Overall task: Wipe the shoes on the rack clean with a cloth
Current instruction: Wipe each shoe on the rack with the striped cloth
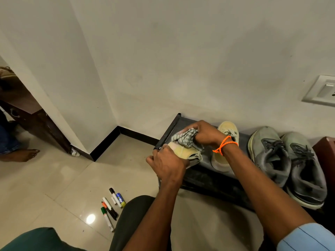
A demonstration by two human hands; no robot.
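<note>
Our right hand [205,134], an orange cord bracelet [223,145] at its wrist, has its fingers curled round a bunched grey checked cloth [184,138] and presses it onto a pale yellow shoe [183,153]. Our left hand [166,163] grips that shoe from the near side, holding it over the left end of the black shoe rack [208,175], by its front left corner. The matching yellow shoe [225,147] stands on the rack's top shelf just right of the hands, toe toward the wall. Farther right on the same shelf, a pair of grey lace-up trainers [288,164] sits side by side, touching each other, heels at the rack's front edge. On the tiled floor [45,185] left of the rack lie several markers [112,205] in a loose cluster. A wall socket [322,91] is mounted above the rack's right end.
</note>
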